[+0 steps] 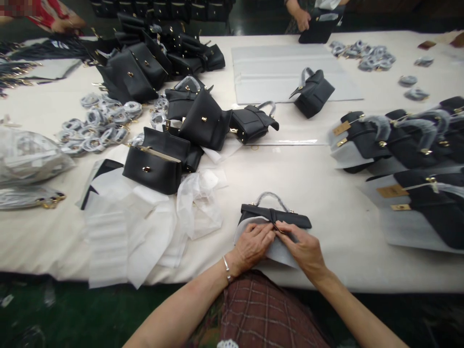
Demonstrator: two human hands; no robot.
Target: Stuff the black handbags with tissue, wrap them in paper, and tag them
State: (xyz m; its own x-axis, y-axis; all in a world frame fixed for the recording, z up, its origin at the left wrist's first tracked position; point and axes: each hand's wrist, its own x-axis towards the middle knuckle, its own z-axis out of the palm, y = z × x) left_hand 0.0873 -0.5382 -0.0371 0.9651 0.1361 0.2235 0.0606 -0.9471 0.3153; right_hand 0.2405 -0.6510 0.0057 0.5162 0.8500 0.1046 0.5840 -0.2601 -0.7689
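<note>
Directly in front of me a small black handbag stands at the table's near side, its top handle wrapped in clear film. A sheet of white tissue paper covers the bag's front. My left hand lies over the paper with its fingers pressed down near the middle of the bag. With thumb and fingers pinched, my right hand grips the narrow black strap at the bag's front centre. The fingertips of both hands almost meet there, and the bag's lower front is hidden.
Loose tissue sheets lie to the left, below several black handbags. Film-wrapped coiled straps are heaped farther left. Tagged, paper-covered handbags line the right side. Another handbag stands farther back. Other people's hands show across the table.
</note>
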